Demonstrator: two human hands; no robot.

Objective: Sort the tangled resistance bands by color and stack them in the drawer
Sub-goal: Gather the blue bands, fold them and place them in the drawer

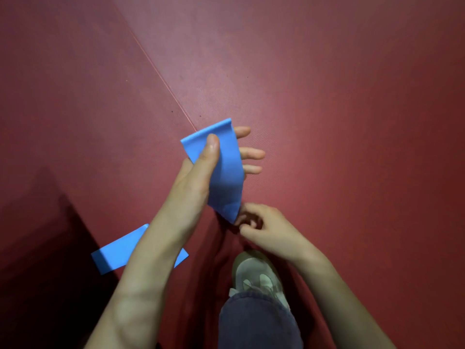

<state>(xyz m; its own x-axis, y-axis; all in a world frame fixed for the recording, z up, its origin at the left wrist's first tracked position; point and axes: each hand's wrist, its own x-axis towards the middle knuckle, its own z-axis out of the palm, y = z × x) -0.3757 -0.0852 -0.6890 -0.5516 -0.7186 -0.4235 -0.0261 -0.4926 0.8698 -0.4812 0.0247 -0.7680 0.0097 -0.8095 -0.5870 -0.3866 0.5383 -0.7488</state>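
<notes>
Resistance bands are showing here only in blue: one blue band [221,170] is hanging in the air in front of the person, and a second blue band [118,250] is lying flat on the red mat [339,96] below the left forearm, partly hidden by it. The left hand [201,170] is pinching the raised band near its top, thumb pressed on the near face and fingers [251,154] spreading out behind it. The right hand [264,227] is curling loosely just at the band's lower tip; whether it is actually gripping that end or only brushing it cannot be told, since the fingertips are in shadow. Judging by this, the person is smoothing or folding one band of the blue group, so the sorting step seems to be under way and the stacking not yet begun. No drawer is appearing in view. The next move is probably calling for taking the lower end firmly, flattening the band, and pairing it with the one on the mat.
</notes>
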